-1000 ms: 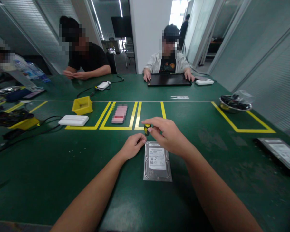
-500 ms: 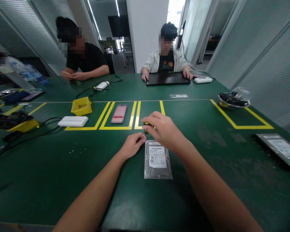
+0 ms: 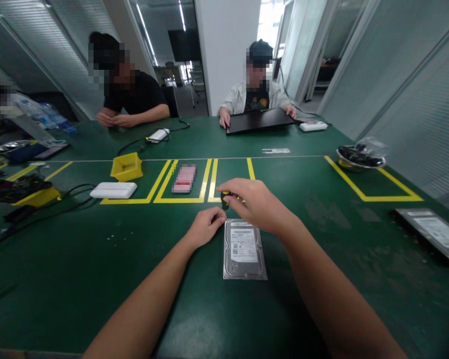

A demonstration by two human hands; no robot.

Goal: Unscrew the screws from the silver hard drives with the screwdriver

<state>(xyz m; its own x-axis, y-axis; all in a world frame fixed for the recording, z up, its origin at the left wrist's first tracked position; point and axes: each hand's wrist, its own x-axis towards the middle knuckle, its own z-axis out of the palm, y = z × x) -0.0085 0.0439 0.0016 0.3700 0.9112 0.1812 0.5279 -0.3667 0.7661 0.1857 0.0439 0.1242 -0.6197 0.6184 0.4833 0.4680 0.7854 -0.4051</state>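
Observation:
A silver hard drive (image 3: pixel 244 249) with a white label lies flat on the green table in front of me. Above its far left corner, my right hand (image 3: pixel 252 199) grips the black and yellow handle of a short screwdriver (image 3: pixel 225 200), which stands upright. My left hand (image 3: pixel 206 225) is closed at that same corner, thumb and fingers pressed together beside the screwdriver's lower end. Whatever sits between those left fingertips is too small to make out, and the screwdriver's tip is hidden there.
A second hard drive (image 3: pixel 434 232) lies at the right. Beyond are a bowl of dark parts (image 3: pixel 361 158), a pink phone-like object (image 3: pixel 184 178), a yellow bin (image 3: pixel 126 167) and a white power strip (image 3: pixel 113 190) with cables. Across the table, a person holds a black panel (image 3: pixel 261 121).
My right hand's fingers have turned slightly on the screwdriver handle. My left hand and the hard drive keep their places. Across the table, the person has tilted the black panel.

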